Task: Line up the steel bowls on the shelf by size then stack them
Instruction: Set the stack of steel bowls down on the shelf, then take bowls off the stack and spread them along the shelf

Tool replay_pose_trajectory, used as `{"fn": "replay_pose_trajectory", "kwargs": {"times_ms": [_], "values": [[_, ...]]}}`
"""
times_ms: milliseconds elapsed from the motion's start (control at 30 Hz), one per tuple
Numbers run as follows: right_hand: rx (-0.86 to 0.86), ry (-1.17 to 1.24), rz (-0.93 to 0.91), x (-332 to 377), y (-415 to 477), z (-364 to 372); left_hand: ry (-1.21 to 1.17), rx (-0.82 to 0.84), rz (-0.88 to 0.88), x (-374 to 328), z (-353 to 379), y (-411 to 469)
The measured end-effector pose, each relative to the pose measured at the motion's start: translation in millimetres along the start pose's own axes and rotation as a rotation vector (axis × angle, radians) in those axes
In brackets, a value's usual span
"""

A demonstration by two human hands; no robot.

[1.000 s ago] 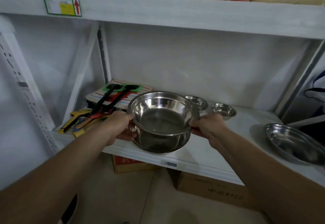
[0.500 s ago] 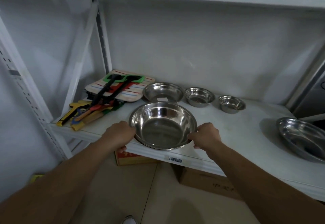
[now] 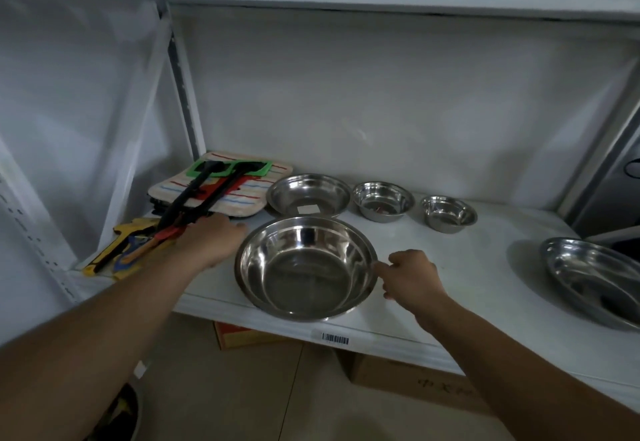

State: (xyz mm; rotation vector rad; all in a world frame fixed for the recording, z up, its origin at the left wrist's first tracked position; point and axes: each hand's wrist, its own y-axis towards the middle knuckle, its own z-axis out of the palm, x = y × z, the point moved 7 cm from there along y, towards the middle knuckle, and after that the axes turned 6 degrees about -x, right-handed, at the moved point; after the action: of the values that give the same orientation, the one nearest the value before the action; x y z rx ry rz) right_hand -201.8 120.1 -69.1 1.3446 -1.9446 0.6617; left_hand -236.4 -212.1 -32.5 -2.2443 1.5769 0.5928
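Steel, polished and round: the big bowl (image 3: 306, 267) sits mouth-up at the front edge of the white shelf (image 3: 467, 267), w/ nothing in it but reflections. Its rim slightly overhangs the shelf lip, just above the barcode sticker (image 3: 335, 338). Being round, it has no long axis.

Your right hand (image 3: 412, 276) is at the bowl's right rim, fingers loosely curled, a fingertip touching or just off the rim; can't tell which. It grips nothing. Your left hand (image 3: 211, 238) is beside the bowl's left rim, apart from it, fingers loose and closing on nothing.

Behind the left hand lie long black-handled tools (image 3: 204, 194) across a striped cloth pad (image 3: 242, 194), their green heads pointing to the back wall. Yellow-handled tools (image 3: 117, 244) lie to the left.

Further back, 3 smaller steel bowls stand in a row, all mouth-up, sizes dropping left to right: medium bowl (image 3: 309, 194) w/ a pale label inside, small bowl (image 3: 383, 200), smallest bowl (image 3: 449, 213). They are near each other but not touching.

Far right, a wide shallow steel dish (image 3: 595, 277) sits well apart, partly cut off by the frame.
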Motion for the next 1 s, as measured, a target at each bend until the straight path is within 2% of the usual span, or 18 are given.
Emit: {"fn": "replay_pose_trajectory", "kwargs": {"times_ms": [133,267,500,567,700,800,1000], "values": [[-0.024,0.122,0.000,-2,30,-18,-0.088,0.029,0.013,-39,20,67],[-0.032,0.190,0.016,-4,59,-18,-0.069,0.043,-0.045,-68,53,107],[-0.033,0.248,0.049,-14,83,-6,-0.123,0.093,-0.197,-63,91,137],[-0.046,0.267,0.063,-15,85,-8,-0.233,0.117,-0.230,-65,91,142],[-0.059,0.325,0.069,-16,88,-20,-0.622,0.138,-0.315,-79,79,150],[-0.075,0.424,0.097,-21,83,-37,-0.696,0.095,-0.248,-94,54,150],[-0.145,0.742,0.286,-69,56,-89,-0.881,0.224,-0.052,-154,14,70]]}}
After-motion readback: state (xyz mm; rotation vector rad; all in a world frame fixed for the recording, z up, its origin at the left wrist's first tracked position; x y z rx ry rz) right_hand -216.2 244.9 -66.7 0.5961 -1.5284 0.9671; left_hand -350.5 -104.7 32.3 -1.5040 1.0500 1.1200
